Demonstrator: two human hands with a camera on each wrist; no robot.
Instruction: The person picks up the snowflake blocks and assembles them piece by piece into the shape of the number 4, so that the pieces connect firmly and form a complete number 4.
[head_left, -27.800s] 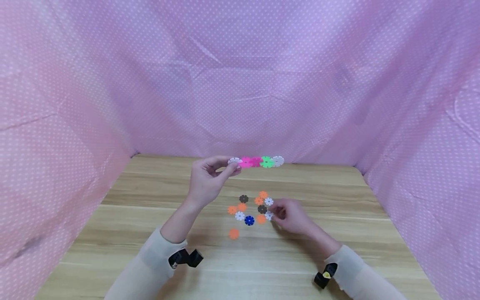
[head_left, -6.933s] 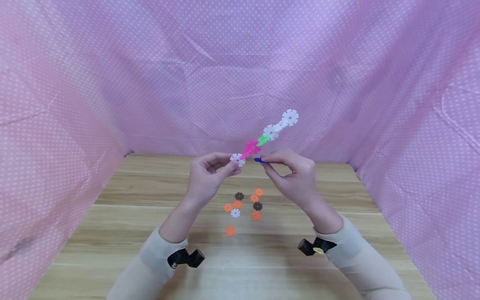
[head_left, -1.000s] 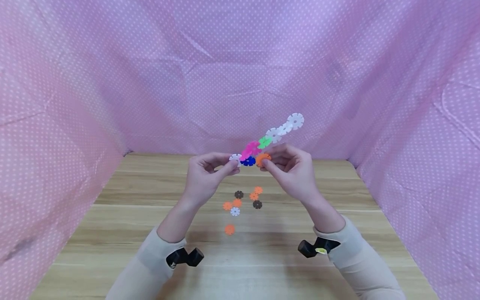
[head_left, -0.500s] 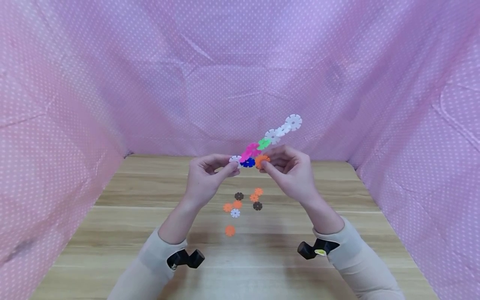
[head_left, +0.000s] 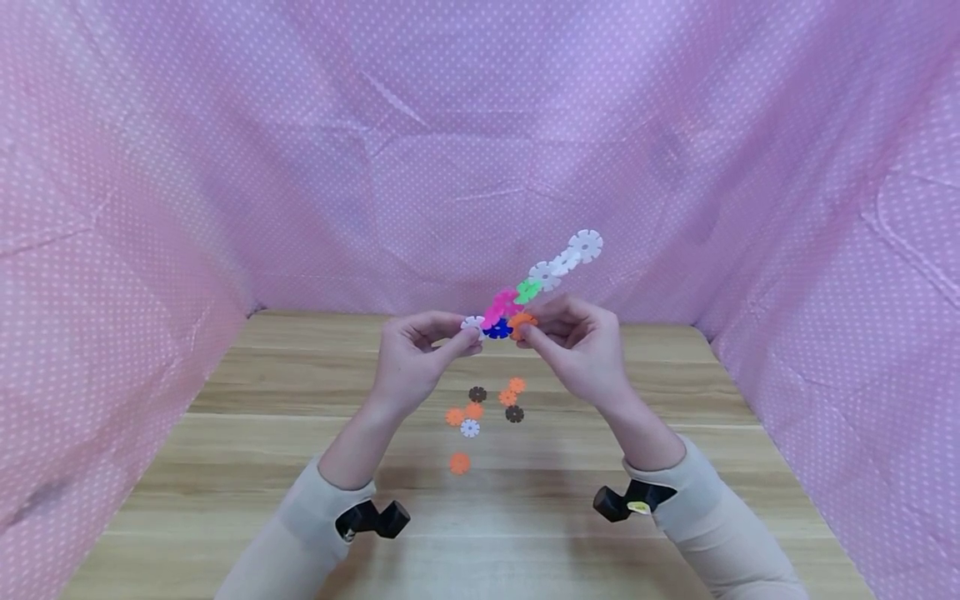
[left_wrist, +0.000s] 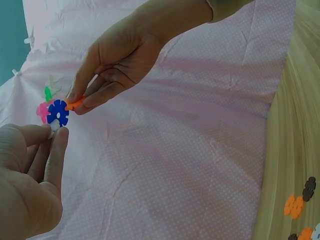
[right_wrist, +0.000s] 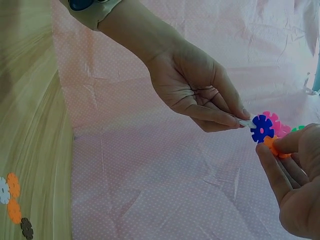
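Left hand (head_left: 414, 358), right hand (head_left: 588, 354) — raised, pinching, close together.

Left hand (left_wrist: 27, 185) pinches white piece (left_wrist: 55, 126) at lower edge of blue notched disc (left_wrist: 51, 111). Right hand (left_wrist: 125, 57), above, pinches orange piece (left_wrist: 75, 104) at disc's right edge. Pink piece (left_wrist: 41, 112), green piece (left_wrist: 48, 94) behind. Dotted pink cloth (left_wrist: 200, 140) beyond; orange discs (left_wrist: 289, 205), brown disc (left_wrist: 309, 190) on wooden table (left_wrist: 287, 140).

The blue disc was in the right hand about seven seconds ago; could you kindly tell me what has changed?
The right hand let go of the blue disc, now against the white disc, and took an orange disc from the table, held to the blue one. The left hand still pinches the white disc; other loose discs stayed put.
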